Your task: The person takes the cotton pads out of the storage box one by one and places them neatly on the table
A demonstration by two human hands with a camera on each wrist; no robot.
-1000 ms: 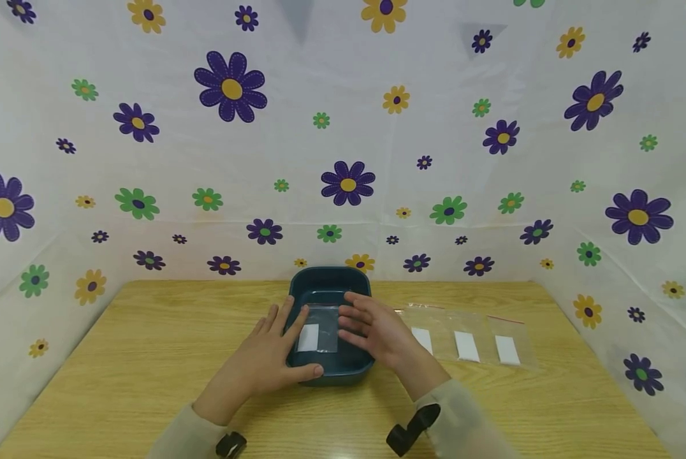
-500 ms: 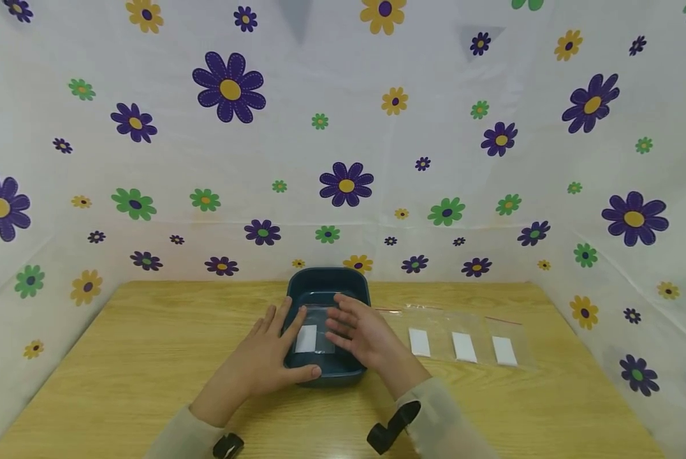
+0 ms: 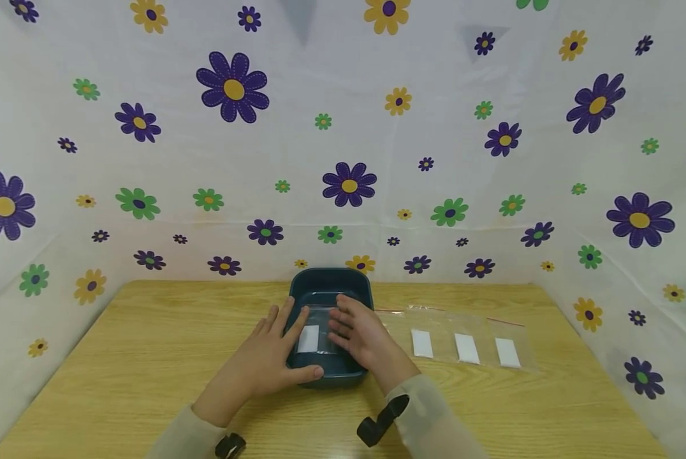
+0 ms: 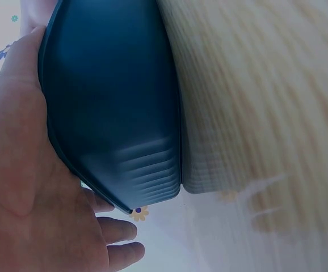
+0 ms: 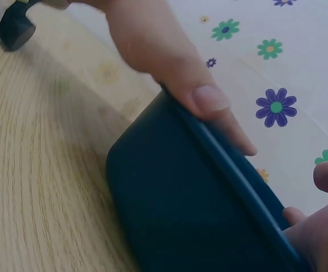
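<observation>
A dark teal plastic tub (image 3: 334, 373) stands near the back of the table. Inside lies a clear zip bag (image 3: 324, 347) with a white rectangle (image 3: 308, 339) at its left side. My left hand (image 3: 265, 357) rests on the tub's left rim, fingers straight and spread, thumb along the front edge. In the left wrist view its palm lies against the rim of the tub (image 4: 113, 102). My right hand (image 3: 363, 338) is over the tub's right side, palm inward, with loosely bent fingertips at the bag's right part, which they cover in the head view.
To the right of the tub, several clear zip bags (image 3: 467, 347) lie in a row on the wooden table (image 3: 165, 357), white rectangles showing in them. The leftmost is partly behind my right hand. A white cloth (image 3: 297, 146) with flowers hangs behind and at both sides.
My right hand and forearm have shifted a little to the left, further over the bag in the tub. The left hand stays on the rim; the tub and bags keep their places.
</observation>
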